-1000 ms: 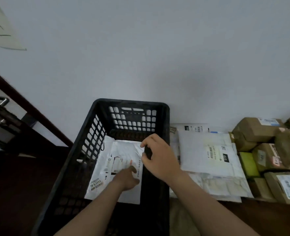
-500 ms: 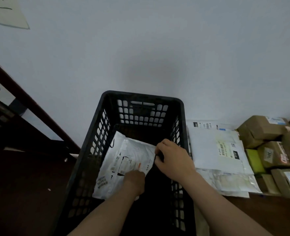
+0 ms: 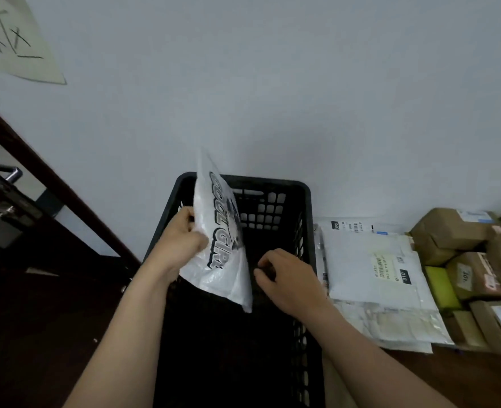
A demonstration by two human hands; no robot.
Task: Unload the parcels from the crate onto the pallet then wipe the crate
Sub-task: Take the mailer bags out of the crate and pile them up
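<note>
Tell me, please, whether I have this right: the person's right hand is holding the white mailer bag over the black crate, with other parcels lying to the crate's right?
Not quite. The head view shows the left hand holding the white mailer bag over the black crate. The right hand reaches into the crate with curled fingers. The other parcels do lie to the crate's right.

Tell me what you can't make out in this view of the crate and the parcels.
All head view.
1. Floor of the crate: too dark, and partly behind the white bag in the left hand; remaining parcels unknowable.
2. The right hand: fingers curled in the dark interior; whether they grip anything is unclear.
3. Labels on the stacked parcels: too small to read.
4. The wall paper: cut off by the left edge.
</note>
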